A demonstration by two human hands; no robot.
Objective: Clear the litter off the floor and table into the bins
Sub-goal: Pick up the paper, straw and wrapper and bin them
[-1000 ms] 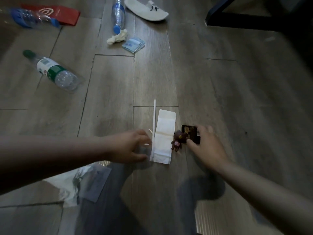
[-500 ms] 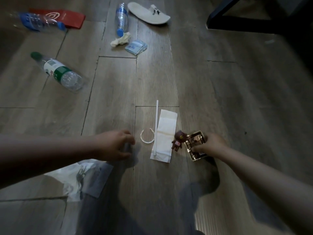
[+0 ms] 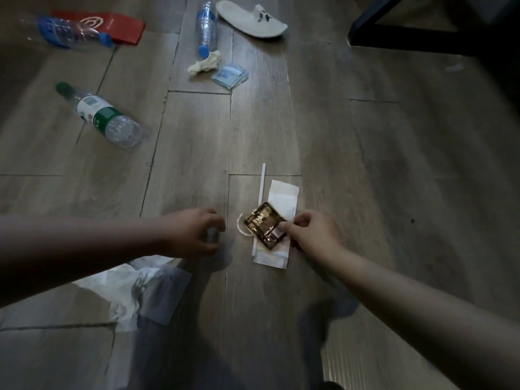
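Gold wrapper: a shiny gold-and-brown foil wrapper (image 3: 263, 224) is being pinched by one corner in the right hand (image 3: 311, 235); it is hanging just above the white napkin (image 3: 278, 220) and the white straw (image 3: 260, 206) lying beside it
Right hand: thumb and forefinger are closing tight on the wrapper's edge; the other fingers are curling under
Left hand: the left hand (image 3: 191, 235) is hovering low over the wooden floor (image 3: 365, 178), fingers half curled and loosely parted, gripping nothing I can see; it is sitting near a thin white ring (image 3: 241, 229) without touching it
Near litter: a clear plastic bag (image 3: 132, 291) is lying under the left forearm
Far litter: a green-capped bottle (image 3: 101, 115), a blue-labelled bottle (image 3: 67, 32) on a red packet (image 3: 112, 25), a third bottle (image 3: 206, 26), a crumpled tissue (image 3: 204, 64) and a small blue packet (image 3: 230, 76) are all lying well apart from the hands; a white slipper (image 3: 250, 19) is resting beyond them
Progress: judging by the spread, the clearing is barely starting; one piece is being lifted, nearly everything else is waiting
Bins: none are showing, nor is any tabletop
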